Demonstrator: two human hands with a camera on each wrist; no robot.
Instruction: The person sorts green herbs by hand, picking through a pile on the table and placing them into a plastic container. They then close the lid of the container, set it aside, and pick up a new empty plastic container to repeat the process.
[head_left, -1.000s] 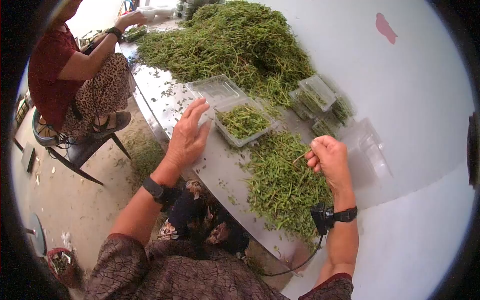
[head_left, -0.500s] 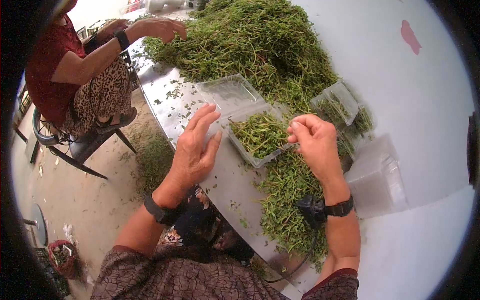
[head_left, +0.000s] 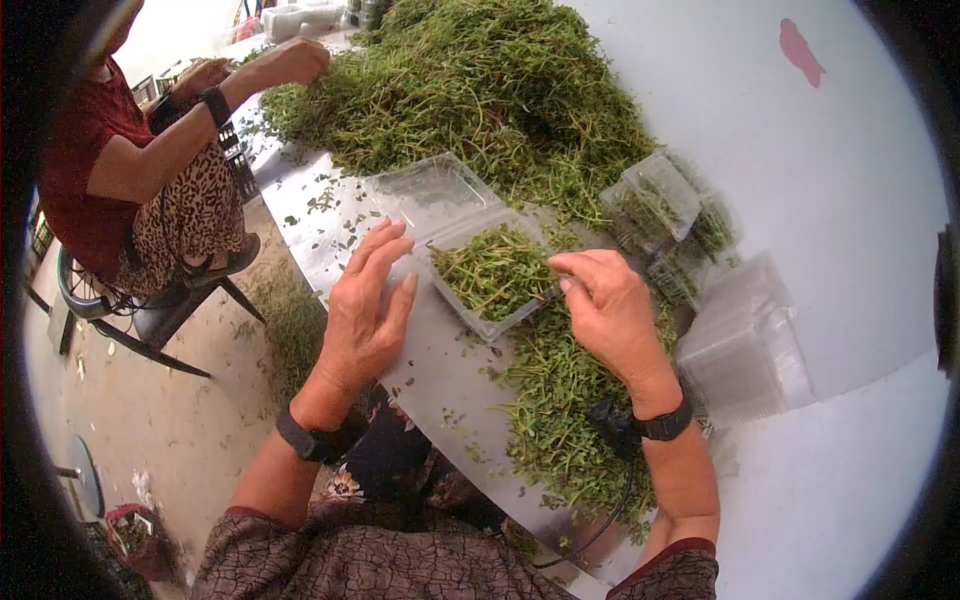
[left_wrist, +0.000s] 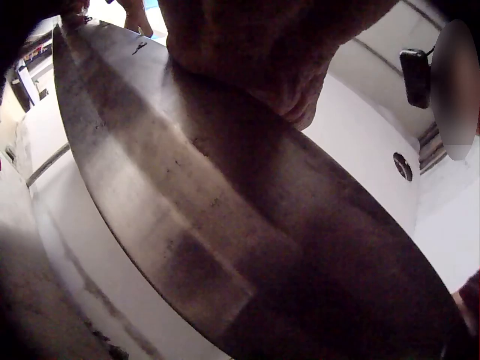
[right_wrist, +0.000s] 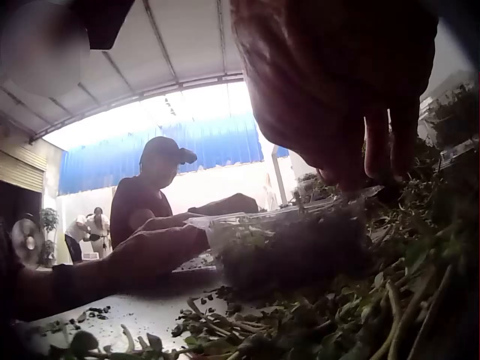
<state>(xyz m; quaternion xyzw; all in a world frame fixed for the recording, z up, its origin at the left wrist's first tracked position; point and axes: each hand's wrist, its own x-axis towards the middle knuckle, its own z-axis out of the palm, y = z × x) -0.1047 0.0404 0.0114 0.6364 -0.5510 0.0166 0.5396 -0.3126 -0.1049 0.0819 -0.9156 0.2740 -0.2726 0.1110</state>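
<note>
A clear plastic tray [head_left: 487,332] with its lid [head_left: 435,190] folded back stands on the table, filled with green stems and leaves [head_left: 492,270]. My left hand [head_left: 366,305] is just left of it, fingers fairly straight and thumb apart, holding nothing; the right wrist view shows this hand [right_wrist: 159,244] beside the tray [right_wrist: 289,247]. At the tray's right rim is my right hand [head_left: 612,318], its index finger and thumb slightly apart. In the right wrist view the right hand's fingers [right_wrist: 379,146] hang down over the rim; whether a stem is between them is hidden.
Cut greens [head_left: 565,410] lie below the tray, and a large heap [head_left: 480,90] rises behind it. To the right are filled, closed boxes [head_left: 662,200] and stacked empty trays [head_left: 745,345]. Another person [head_left: 150,170] sits at the far left.
My right hand has moved left from above the loose greens to the tray's right rim; its thumb and index finger have parted. My left hand stays beside the tray.
</note>
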